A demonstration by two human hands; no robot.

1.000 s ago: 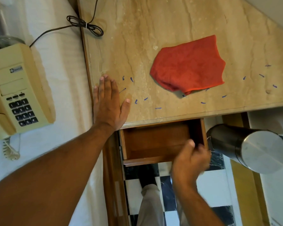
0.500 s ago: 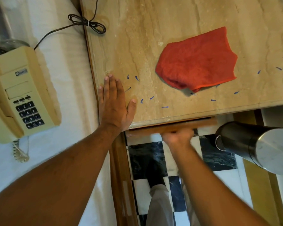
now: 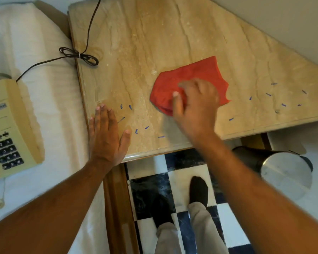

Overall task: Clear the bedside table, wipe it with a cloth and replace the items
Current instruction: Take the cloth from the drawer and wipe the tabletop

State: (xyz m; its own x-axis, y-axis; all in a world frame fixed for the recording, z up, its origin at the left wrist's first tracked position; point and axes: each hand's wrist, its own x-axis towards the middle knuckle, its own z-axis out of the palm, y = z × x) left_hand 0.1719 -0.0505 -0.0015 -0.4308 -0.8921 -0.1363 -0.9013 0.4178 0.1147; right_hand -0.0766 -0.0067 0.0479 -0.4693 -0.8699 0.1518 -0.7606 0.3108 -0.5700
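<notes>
The bedside table (image 3: pixel 154 33) has a beige marble top with small blue pen marks (image 3: pixel 268 94) scattered near its front edge. A red cloth (image 3: pixel 196 74) lies on the middle of the top. My right hand (image 3: pixel 196 105) is on the cloth's near half, fingers curled into it and thumb stretched along its left edge. My left hand (image 3: pixel 106 136) lies flat and open on the table's front left corner, holding nothing. A beige push-button telephone (image 3: pixel 6 129) sits on the white bed at the left. Its dark cord (image 3: pixel 79 55) runs onto the table in a tied bundle.
The white bed (image 3: pixel 35 52) borders the table's left side. A steel waste bin (image 3: pixel 283 173) stands on the floor below the table's right front edge. Black and white floor tiles (image 3: pixel 151 189) and my legs are below the front edge.
The drawer under the top was pushed shut by my right hand. That hand then rose onto the red cloth. My left hand has stayed flat on the corner.
</notes>
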